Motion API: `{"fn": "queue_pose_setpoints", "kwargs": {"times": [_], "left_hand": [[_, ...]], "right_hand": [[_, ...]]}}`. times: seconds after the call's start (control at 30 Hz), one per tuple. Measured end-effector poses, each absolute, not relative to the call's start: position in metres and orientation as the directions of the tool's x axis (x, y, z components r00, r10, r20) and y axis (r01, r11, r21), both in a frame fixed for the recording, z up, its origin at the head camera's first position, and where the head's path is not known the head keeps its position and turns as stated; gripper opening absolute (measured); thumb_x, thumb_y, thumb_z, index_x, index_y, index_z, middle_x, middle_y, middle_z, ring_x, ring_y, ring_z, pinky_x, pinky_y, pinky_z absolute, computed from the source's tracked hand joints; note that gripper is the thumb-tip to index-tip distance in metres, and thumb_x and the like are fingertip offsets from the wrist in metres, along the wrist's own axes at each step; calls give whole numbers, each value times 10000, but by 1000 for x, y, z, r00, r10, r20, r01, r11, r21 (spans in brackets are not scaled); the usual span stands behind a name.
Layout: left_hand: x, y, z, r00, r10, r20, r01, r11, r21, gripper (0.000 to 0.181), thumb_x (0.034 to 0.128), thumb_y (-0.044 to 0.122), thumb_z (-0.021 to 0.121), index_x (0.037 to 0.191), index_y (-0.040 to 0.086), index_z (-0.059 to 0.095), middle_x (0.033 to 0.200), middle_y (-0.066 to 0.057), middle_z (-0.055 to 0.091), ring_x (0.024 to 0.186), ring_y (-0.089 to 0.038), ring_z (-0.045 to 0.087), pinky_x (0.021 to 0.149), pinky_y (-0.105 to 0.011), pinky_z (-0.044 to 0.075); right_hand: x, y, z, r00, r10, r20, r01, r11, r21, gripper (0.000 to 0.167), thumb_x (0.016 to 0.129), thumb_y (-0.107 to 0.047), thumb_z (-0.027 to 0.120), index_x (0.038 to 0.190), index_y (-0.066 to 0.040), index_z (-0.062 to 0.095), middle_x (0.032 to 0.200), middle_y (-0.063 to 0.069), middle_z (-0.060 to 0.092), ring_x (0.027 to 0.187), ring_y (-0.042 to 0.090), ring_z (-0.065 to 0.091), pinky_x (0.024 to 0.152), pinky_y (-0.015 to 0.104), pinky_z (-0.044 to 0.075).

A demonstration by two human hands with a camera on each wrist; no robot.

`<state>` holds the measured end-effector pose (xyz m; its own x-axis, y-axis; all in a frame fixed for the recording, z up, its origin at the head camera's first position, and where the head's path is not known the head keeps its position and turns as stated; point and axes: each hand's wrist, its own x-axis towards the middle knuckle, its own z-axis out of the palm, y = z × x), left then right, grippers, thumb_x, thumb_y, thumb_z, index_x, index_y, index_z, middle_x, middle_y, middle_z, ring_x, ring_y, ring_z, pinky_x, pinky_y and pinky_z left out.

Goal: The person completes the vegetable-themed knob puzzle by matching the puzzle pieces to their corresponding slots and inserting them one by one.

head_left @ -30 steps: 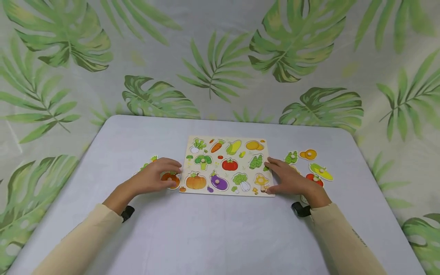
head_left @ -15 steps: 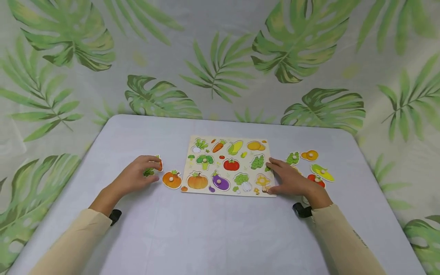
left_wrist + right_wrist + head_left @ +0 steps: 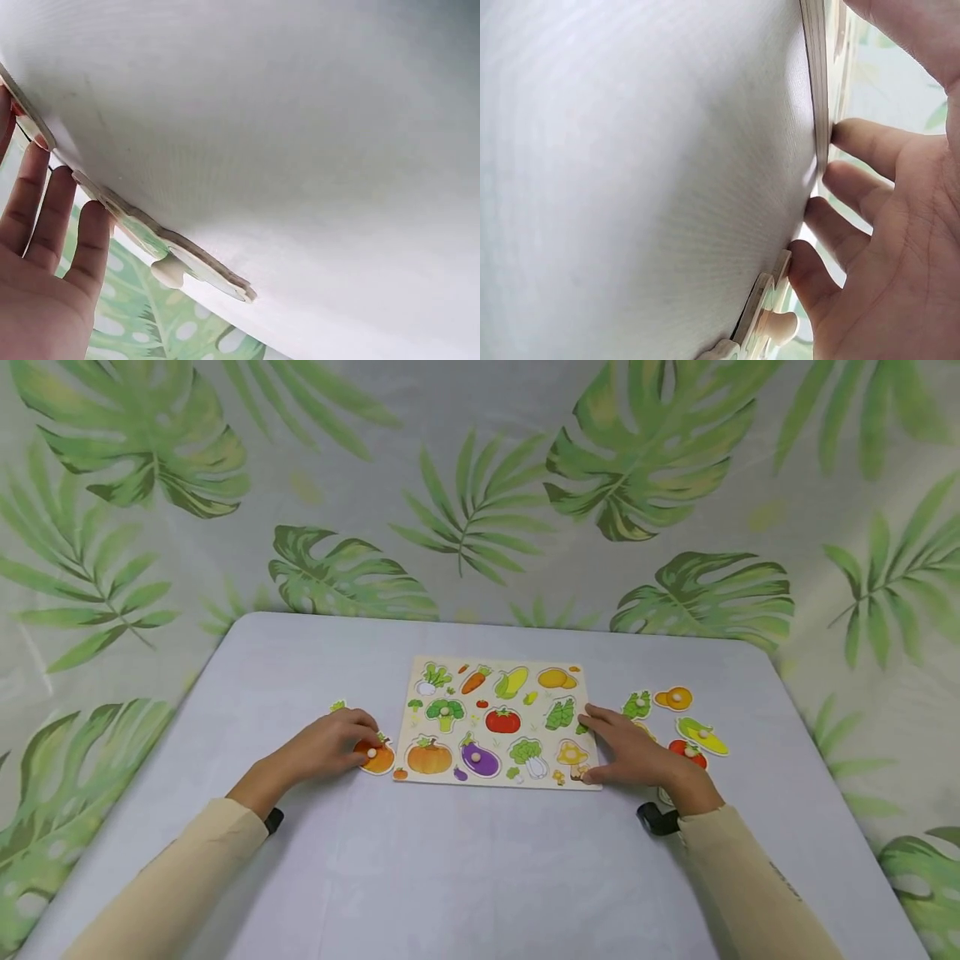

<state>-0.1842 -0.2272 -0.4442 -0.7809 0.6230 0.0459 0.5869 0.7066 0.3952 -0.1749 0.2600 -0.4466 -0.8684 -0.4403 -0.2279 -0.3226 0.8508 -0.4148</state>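
Observation:
In the head view, my left hand is at the orange pumpkin piece, its fingers bent loosely over that piece's left side beside the small knob. Whether they touch it is hard to tell. The left wrist view has the fingers along the edges of two pieces, one a green-and-white piece with a knob. My right hand rests spread at the right edge of the puzzle board. Fingertips of the right hand meet the board's edge in the right wrist view.
Right of the board lie loose knobbed pieces: a green one, an orange one, corn and a tomato, some partly under the right forearm. A piece's green top shows behind the left hand. Broccoli and eggplant pieces sit on the board.
My left hand drew back left from the pumpkin piece, over the pieces left of it, then came back right to the pumpkin piece. My right hand has stayed at the board's edge.

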Motion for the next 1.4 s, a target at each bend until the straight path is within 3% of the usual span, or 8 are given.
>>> {"fn": "queue_pose_setpoints", "kwargs": {"times": [0.97, 1.4], "left_hand": [[-189, -231, -451, -797, 603, 35, 518, 652, 554, 138, 850, 68, 752, 951, 151, 798, 1129, -69, 646, 1052, -252, 578, 930, -454, 502], [-187, -230, -451, -800, 599, 21, 515, 668, 537, 100, 857, 98, 757, 938, 147, 790, 1137, -74, 644, 1061, -270, 583, 941, -482, 502]], "right_hand": [[-174, 261, -450, -874, -429, -229, -315, 858, -406, 961, 790, -454, 798, 1548, -95, 329, 1650, 160, 208, 1496, 434, 214, 1176, 652, 263], [-173, 258, -448, -874, -437, -211, -328, 852, -407, 953, 786, -445, 805, 1535, -70, 350, 1637, 181, 236, 1484, 448, 243, 1163, 649, 287]]}}
